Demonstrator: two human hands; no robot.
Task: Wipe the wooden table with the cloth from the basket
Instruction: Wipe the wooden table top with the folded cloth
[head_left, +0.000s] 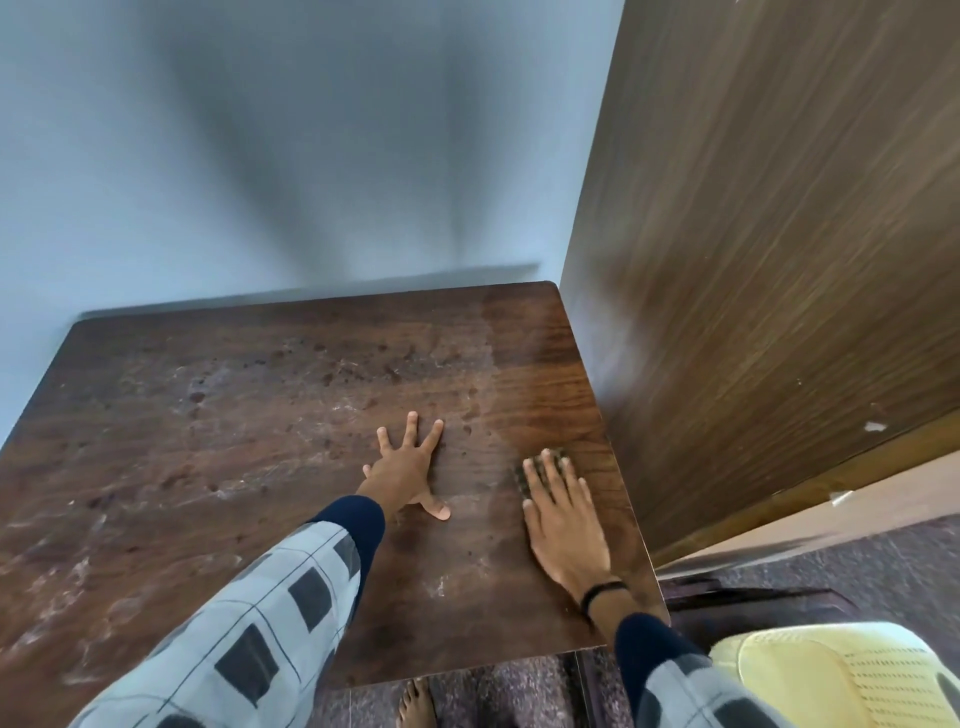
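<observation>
The dark wooden table (234, 441) fills the lower left of the view, its top marked with pale dusty smears and dark spots. A strip along its right side looks cleaner. My left hand (410, 467) lies flat on the tabletop with fingers spread. My right hand (563, 514) presses flat with straight fingers on a small dark checked cloth (543, 462) near the table's right edge. Most of the cloth is hidden under my fingers.
A wooden door (779, 260) stands just right of the table, against its edge. A pale blue wall (260, 156) backs the table. A pale yellow plastic basket (852, 675) sits at the lower right, on the grey stone floor (519, 691). A bare foot (415, 701) shows below the table's front edge.
</observation>
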